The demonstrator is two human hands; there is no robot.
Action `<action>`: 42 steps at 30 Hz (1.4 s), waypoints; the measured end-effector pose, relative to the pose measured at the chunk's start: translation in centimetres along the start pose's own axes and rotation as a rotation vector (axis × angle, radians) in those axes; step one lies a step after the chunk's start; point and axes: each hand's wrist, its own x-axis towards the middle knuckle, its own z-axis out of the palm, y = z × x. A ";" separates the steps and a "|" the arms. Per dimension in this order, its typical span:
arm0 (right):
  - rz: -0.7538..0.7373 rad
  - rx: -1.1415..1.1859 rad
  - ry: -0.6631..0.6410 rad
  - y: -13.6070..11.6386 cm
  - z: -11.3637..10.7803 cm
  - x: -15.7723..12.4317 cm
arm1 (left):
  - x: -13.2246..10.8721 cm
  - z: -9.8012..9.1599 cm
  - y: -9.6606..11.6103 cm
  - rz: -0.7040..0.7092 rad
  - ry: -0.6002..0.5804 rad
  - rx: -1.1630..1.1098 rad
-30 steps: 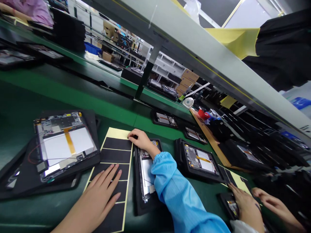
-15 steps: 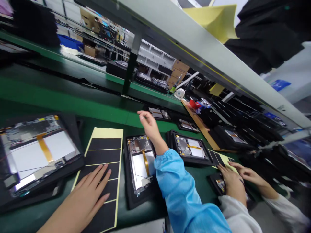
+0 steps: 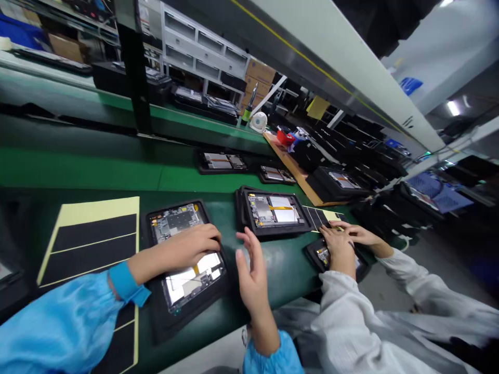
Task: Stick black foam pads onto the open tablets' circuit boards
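My left hand (image 3: 191, 246) lies across an opened tablet (image 3: 177, 221) with its circuit board and pale battery exposed. Its fingers are bent and close together near the tablet's right edge; the fingertips are partly hidden, so what they grip, if anything, does not show. The tablet rests in a black foam tray (image 3: 166, 322). To the right of that tray, my right hand (image 3: 252, 275) is raised above the green bench, fingers apart and holding nothing. Left of the tray lies a yellow backing sheet (image 3: 97, 206) with black rectangular stickers, partly covered by my left sleeve.
Another opened tablet (image 3: 278, 208) sits on stacked trays to the right. A co-worker's hands (image 3: 341, 246) work over a further tablet at the right. More opened tablets (image 3: 222, 161) stand farther back. A metal post (image 3: 134, 67) rises behind the bench.
My left hand has left the sticker sheet and come over the opened tablet. My right hand has drawn back from above the tablet to its right side. The view has turned right.
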 end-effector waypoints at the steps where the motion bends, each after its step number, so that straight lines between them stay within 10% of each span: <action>1: 0.025 -0.006 -0.007 0.5 0.2 -0.8 | 0.4 0.0 -0.5 0.003 -0.019 -0.019; 12: -0.108 -0.203 -0.201 0.3 0.7 -4.3 | 0.0 -1.1 -5.4 -0.073 -0.026 -0.003; 21: -0.182 -0.220 -0.249 0.9 0.5 -4.6 | -0.1 1.3 -0.7 0.044 -0.009 -0.263; 33: -0.146 -0.180 -0.259 0.7 0.3 -4.0 | 2.1 -1.2 -2.1 -0.021 -0.258 -0.252; 42: -0.127 -0.197 -0.281 1.0 0.2 -4.3 | 2.7 -1.8 -3.4 -0.001 -0.222 -0.106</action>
